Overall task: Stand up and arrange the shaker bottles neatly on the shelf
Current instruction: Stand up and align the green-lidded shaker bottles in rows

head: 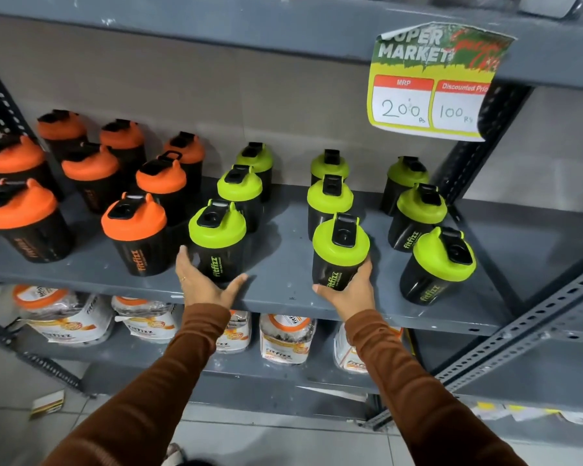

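Black shaker bottles stand upright in rows on the grey shelf (283, 290). Several orange-lidded bottles (133, 230) fill the left side, and several green-lidded ones stand in three columns to the right. My left hand (204, 284) is spread open around the base of the front green-lidded bottle (217, 240) of the first green column, thumb and fingers on either side. My right hand (352, 287) grips the lower body of the front green-lidded bottle (339, 253) of the middle column. The rightmost front green bottle (438, 267) stands slightly tilted near the shelf's front edge.
A yellow price tag (431, 89) hangs from the shelf above at right. Slotted metal uprights (532, 317) frame the right side. White and orange pouches (285, 338) lie on the lower shelf. A small carton (48, 403) lies on the tiled floor at left.
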Demonstrator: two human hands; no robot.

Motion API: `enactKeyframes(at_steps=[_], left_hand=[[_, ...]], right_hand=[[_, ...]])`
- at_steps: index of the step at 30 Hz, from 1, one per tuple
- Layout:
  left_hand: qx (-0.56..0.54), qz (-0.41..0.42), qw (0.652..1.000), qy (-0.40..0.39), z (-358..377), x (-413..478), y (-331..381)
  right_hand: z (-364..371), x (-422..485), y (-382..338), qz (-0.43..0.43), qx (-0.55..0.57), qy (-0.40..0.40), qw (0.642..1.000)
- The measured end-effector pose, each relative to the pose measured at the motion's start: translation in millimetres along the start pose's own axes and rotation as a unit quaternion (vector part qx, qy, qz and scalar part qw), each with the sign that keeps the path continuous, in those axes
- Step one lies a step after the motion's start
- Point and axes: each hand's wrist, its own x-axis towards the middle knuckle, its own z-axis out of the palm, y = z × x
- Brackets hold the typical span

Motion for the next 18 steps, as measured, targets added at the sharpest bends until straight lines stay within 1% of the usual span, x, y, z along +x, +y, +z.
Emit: enactKeyframes(at_steps=[2, 4, 9, 18], left_hand=[[-0.028, -0.056, 0.998, -0.015, -0.5, 9.5, 5.3], [-0.003, -0.080, 0.996, -0.026, -1.2, 16.6, 5.9], [0.062, -0.088, 0.993, -0.047, -3.7, 21.0, 2.8], [0.068, -0.073, 0.991, -0.085, -5.3, 12.0, 7.3]], right_hand=[[-0.4, 0.8, 0.9, 0.012, -0.009, 0.000, 1.000], [-1.4, 1.3, 2.5, 0.018, -0.017, 0.002, 1.000], [-5.5, 2.2, 4.3, 0.021, -0.040, -0.002, 0.999], [-8.0, 1.1, 5.0, 0.013, -0.058, -0.020, 0.998]])
